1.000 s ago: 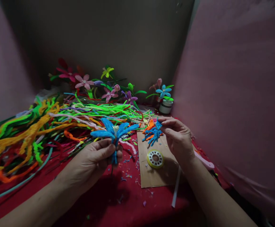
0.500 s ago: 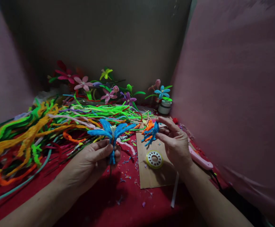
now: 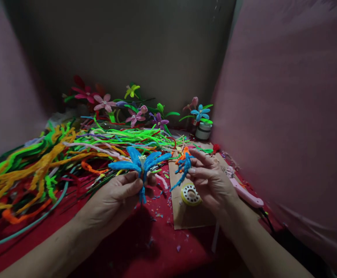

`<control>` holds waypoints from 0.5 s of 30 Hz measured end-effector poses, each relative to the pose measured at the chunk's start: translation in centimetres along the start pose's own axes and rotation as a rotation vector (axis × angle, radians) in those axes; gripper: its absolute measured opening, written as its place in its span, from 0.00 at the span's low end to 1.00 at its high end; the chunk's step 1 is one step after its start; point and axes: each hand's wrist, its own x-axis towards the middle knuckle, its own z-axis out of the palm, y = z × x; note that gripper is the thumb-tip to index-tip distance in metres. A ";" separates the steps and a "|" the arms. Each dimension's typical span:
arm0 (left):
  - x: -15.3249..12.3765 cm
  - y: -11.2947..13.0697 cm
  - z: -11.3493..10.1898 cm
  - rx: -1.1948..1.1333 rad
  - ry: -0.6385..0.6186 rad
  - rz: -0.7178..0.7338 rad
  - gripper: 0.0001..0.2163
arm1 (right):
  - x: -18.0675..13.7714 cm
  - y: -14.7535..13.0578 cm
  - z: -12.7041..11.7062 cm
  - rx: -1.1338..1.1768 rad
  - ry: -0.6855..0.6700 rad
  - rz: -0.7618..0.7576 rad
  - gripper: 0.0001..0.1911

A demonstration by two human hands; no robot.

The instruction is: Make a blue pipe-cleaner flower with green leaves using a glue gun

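At frame centre, the left hand [image 3: 119, 193] pinches a blue pipe-cleaner flower [image 3: 139, 164] upright by its stem, while the right hand [image 3: 211, 179] pinches a loose blue petal piece [image 3: 183, 170] beside it.

Red table [image 3: 122, 255] — pipe cleaners [image 3: 55, 154], cardboard [image 3: 191, 212], scraps.

A blue chenille flower [image 3: 135, 157] stands upright beside a blue strand [image 3: 182, 172].

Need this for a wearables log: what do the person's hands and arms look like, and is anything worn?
No gloves: the left hand and right hand are bare, with short nails. No ring, watch or bracelet shows. The left forearm and right forearm are uncovered to the picture's edge, with no sleeves in view. Dim light hides finer marks.
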 end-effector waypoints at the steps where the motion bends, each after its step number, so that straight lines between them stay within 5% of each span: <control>1: -0.1 0.0 0.2 -0.008 -0.006 0.002 0.12 | -0.4 0.2 0.3 0.028 -0.001 0.057 0.21; 7: -0.6 -0.1 0.8 0.037 -0.073 -0.075 0.14 | -2.1 2.0 2.2 0.209 0.062 0.221 0.15; 15: -0.8 -0.2 0.8 0.064 -0.116 -0.150 0.08 | -2.4 3.3 4.1 0.252 0.069 0.181 0.12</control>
